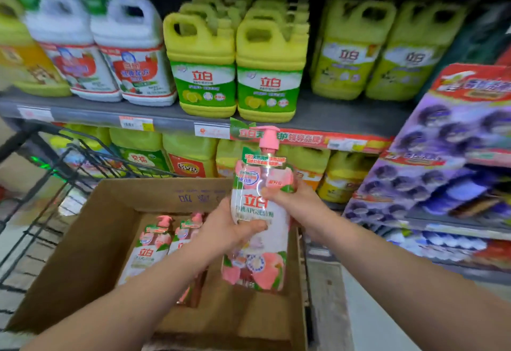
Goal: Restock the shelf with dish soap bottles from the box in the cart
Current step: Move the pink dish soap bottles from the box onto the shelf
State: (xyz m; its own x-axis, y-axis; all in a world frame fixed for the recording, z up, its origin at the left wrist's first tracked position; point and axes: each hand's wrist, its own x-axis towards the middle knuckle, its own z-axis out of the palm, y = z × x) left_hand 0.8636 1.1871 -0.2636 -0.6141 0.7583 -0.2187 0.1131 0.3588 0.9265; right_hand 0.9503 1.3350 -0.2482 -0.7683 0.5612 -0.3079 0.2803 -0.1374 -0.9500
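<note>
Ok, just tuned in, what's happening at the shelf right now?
A person is restocking. Both hands hold one pink pump-top dish soap bottle upright above the cardboard box in the cart: the left hand grips its middle, the right hand its upper side. At least two more pink bottles lie in the box. The held bottle is not yet on the shelf.

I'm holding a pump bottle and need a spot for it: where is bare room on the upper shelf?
Bare strip of upper shelf in front of the two pale yellow jugs, right of the green-label jugs. Left of those, jugs stand crowded to the edge. Both left hand and right hand hold the bottle.
</note>
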